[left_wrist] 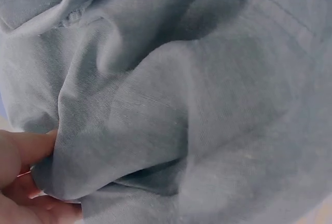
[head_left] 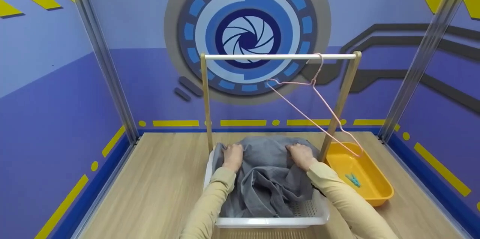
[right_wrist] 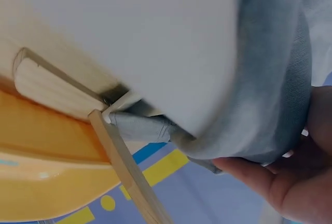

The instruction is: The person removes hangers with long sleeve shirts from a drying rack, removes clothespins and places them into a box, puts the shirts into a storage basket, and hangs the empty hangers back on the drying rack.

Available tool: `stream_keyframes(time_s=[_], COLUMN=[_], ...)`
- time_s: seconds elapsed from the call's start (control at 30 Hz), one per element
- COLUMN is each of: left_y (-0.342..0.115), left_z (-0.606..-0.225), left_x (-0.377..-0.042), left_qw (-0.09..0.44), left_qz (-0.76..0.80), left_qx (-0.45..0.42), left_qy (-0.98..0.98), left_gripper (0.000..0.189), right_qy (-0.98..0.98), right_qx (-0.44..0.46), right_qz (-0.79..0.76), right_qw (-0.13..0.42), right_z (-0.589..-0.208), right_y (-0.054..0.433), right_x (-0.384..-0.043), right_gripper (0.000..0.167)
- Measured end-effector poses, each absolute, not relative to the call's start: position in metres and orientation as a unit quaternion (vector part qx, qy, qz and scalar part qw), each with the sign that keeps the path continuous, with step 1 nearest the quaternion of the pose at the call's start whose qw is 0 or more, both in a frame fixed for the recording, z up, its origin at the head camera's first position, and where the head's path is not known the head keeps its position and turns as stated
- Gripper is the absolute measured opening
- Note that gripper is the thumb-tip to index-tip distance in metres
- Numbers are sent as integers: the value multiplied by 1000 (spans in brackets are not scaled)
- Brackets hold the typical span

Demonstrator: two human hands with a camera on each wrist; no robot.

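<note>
A crumpled grey garment (head_left: 268, 179) with stitched seams lies in and over a white plastic basket (head_left: 272, 222). My left hand (head_left: 233, 156) grips the cloth near its far left corner. In the left wrist view, the thumb and fingers (left_wrist: 31, 149) pinch a fold of the grey garment (left_wrist: 150, 110). On the far right side, my right hand (head_left: 301, 155) holds another part of it. The right wrist view shows my fingers and thumb (right_wrist: 249, 175) curled round the garment's edge (right_wrist: 270, 94), beside the white basket wall (right_wrist: 150, 42). Much of the garment's shape is hidden in its folds.
Behind the basket stands a rack with a white bar (head_left: 255, 57) and wooden posts (head_left: 206, 100). A pink hanger (head_left: 300, 107) hangs from its right part. To the right, a yellow tray (head_left: 377, 179) contains teal clothespins (head_left: 353, 180). Walls enclose the wooden table (head_left: 161, 171).
</note>
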State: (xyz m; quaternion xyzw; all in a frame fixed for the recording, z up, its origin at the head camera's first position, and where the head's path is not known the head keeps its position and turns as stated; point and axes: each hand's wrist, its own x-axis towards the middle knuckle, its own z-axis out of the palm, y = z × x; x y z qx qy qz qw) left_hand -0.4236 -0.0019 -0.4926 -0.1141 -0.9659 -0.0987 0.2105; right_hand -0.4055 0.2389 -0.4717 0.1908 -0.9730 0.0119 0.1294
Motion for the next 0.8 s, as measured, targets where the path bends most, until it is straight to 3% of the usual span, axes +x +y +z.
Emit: stream_keyframes(time_s=[0.3,0.8], left_y=[-6,-9], left_z=[-493,-489], left_x=[-427,-423], left_qw=[242,276], left_qz=[-114,-94], left_qx=[-167,-195], left_qy=[-949,-937], left_gripper=[21,19], right_qy=[-956,-941], right_qx=[206,242], right_qz=[-24,10], right_qw=[206,235], right_z=[-477,-472], right_y=[240,251], right_x=[-416,-419], right_gripper=[16,18])
